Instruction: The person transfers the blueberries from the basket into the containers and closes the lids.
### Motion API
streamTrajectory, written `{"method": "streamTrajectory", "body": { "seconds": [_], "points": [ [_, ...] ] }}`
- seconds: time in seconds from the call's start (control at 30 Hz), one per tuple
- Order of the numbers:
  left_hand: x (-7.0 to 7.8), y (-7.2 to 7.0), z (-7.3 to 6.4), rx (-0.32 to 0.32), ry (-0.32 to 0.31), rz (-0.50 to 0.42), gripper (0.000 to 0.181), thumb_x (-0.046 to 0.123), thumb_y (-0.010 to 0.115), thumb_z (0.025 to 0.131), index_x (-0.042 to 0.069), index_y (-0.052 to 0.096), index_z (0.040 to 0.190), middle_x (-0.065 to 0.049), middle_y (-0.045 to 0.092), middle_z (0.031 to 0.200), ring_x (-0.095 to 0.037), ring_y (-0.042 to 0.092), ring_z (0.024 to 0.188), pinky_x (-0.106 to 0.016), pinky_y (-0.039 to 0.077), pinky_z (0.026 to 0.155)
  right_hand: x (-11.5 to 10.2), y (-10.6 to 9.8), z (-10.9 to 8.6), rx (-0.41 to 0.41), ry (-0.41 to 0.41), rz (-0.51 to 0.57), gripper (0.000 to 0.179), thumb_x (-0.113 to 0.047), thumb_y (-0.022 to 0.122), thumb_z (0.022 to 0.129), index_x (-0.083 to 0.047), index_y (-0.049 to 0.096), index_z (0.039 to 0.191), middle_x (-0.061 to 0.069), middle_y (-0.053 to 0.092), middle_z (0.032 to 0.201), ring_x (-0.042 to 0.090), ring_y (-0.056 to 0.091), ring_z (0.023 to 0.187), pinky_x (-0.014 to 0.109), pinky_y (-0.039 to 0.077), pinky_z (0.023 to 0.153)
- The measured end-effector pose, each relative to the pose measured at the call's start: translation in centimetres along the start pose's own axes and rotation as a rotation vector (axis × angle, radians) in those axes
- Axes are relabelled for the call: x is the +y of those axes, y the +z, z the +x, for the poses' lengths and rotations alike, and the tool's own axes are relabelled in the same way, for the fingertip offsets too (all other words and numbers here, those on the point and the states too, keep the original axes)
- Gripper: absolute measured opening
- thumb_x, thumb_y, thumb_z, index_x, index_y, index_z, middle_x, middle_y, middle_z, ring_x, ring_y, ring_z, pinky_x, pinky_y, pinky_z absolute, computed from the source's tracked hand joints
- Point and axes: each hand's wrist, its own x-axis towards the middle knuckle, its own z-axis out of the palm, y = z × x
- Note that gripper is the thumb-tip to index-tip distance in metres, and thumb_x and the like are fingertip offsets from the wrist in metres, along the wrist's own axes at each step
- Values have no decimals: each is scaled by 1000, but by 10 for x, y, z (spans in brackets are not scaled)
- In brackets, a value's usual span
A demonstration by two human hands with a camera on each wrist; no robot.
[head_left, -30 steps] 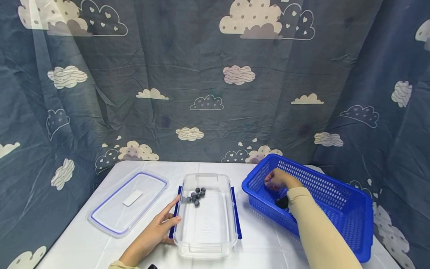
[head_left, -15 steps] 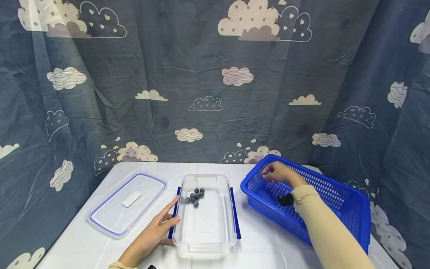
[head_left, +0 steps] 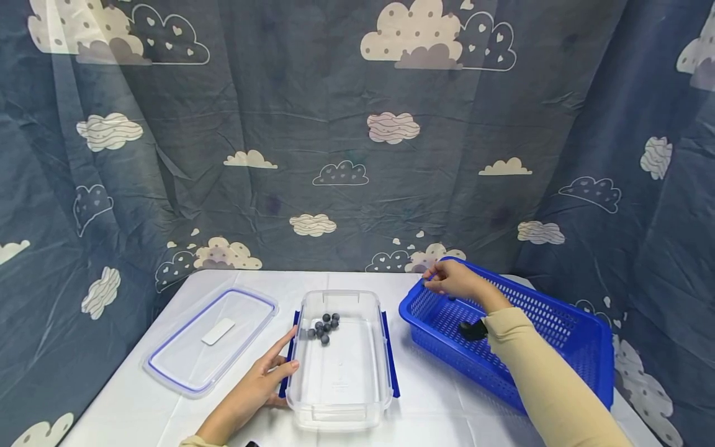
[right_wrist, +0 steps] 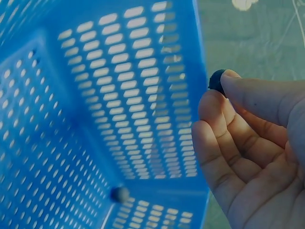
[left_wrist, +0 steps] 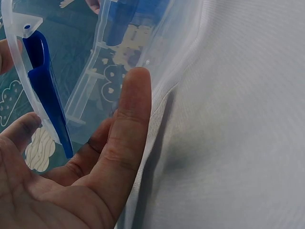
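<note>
In the head view, my left hand [head_left: 254, 382] rests against the left side of a clear plastic food container [head_left: 341, 366], its fingers mostly straight along the blue side latch [left_wrist: 47, 90]. Several blueberries [head_left: 326, 328] lie clustered toward the container's far left. My right hand [head_left: 459, 280] is over the near-left rim of a blue perforated basket [head_left: 416, 307], pinching one blueberry [right_wrist: 217, 81] between thumb and fingertip. Another blueberry [right_wrist: 120, 194] sits down in a corner of the basket.
A clear lid [head_left: 184, 366] with a blue seal and a white label lies flat left of the container. Everything stands on a white-covered table [head_left: 313, 278]. Behind hangs a dark cloud-patterned curtain [head_left: 268, 186].
My right hand has risen from inside the basket and moved left to its rim, carrying a blueberry. The left hand and the container stay in place.
</note>
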Motion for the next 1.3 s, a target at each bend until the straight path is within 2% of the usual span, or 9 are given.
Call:
{"method": "streamTrajectory", "body": {
  "seconds": [0.37,0.47,0.67,0.83,0.97,1.2,1.3],
  "points": [
    [0,1,-1,5,-8,-1,74,29,60,111,39,20,172,-28,41,136,-41,61,120,-58,69,87,-34,14,7,12,-152,-32,17,-8,69,103,4,69,115,11,70,91,15,62,81,26,57,72],
    [0,1,-1,2,-7,-2,75,29,60,111,39,20,173,-28,42,135,-41,61,119,-58,69,87,-44,20,10,2,-160,-34,17,-8,69,103,4,69,116,11,71,91,15,63,81,25,57,71],
    [0,1,-1,1,-4,-5,75,28,60,111,37,20,173,-26,42,132,-39,61,118,-58,69,86,-61,34,16,-41,-152,-29,20,-10,69,104,2,70,119,11,73,92,15,67,82,30,59,74],
    [1,1,-1,1,-5,-2,75,28,60,111,38,19,173,-26,42,132,-39,61,117,-58,69,86,-72,47,22,-61,-148,-38,20,-13,70,104,-1,71,120,10,74,93,16,68,83,24,55,71],
    [1,1,-1,2,-1,5,75,28,60,111,37,20,173,-26,43,131,-38,61,117,-58,69,86,-80,57,26,-85,-142,-23,19,-14,70,105,-3,72,120,10,74,93,15,67,81,22,56,71],
    [1,1,-1,4,5,11,75,29,61,110,36,20,173,-25,44,130,-38,63,116,-57,69,87,-94,73,32,-108,-159,-11,18,-12,70,104,-3,71,119,11,75,94,24,70,84,22,54,69],
    [1,1,-1,7,5,13,75,29,61,110,37,20,173,-25,45,130,-37,63,116,-56,69,86,-100,79,34,-117,-176,-7,17,-11,71,103,-2,71,118,13,76,93,18,69,79,21,52,66]
  ]
}}
